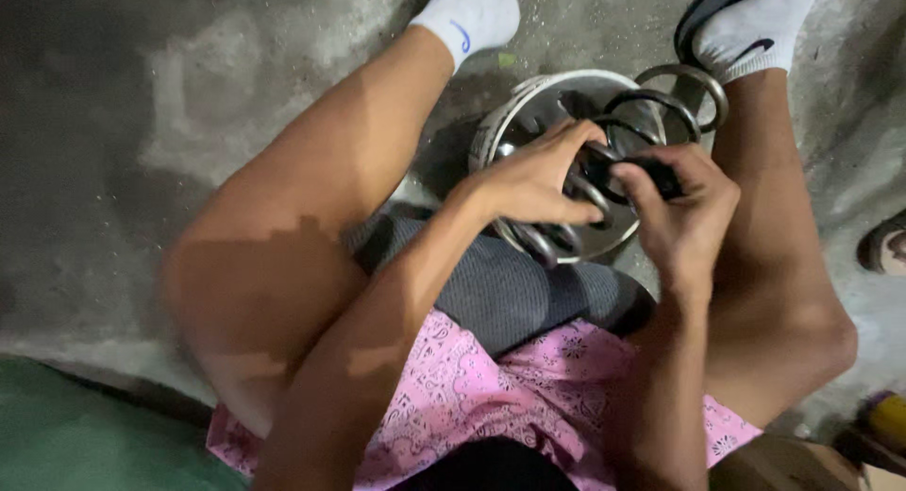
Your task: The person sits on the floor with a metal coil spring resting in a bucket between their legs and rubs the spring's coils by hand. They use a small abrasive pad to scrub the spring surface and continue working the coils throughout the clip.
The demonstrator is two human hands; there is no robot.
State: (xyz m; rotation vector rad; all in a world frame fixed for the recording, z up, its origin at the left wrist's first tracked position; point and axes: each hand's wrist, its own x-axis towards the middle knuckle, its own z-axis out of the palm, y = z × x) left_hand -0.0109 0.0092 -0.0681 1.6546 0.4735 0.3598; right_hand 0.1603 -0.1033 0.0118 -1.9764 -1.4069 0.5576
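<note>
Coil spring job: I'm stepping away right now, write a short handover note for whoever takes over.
Left hand: fingers curled over the coil spring, gripping its near coils.
Right hand: closed on a small dark part pressed against the spring.
The spring lies across a round metal pan on the concrete floor, between the seated person's legs.
Done: spring held steady.
Left: cannot tell whether the dark part is on or coming off.

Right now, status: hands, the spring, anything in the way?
Left hand gripping dark metal coil spring. Right hand closed on small black part at the coils. Spring lies across round silver metal pan on concrete floor. No visible obstruction.
</note>
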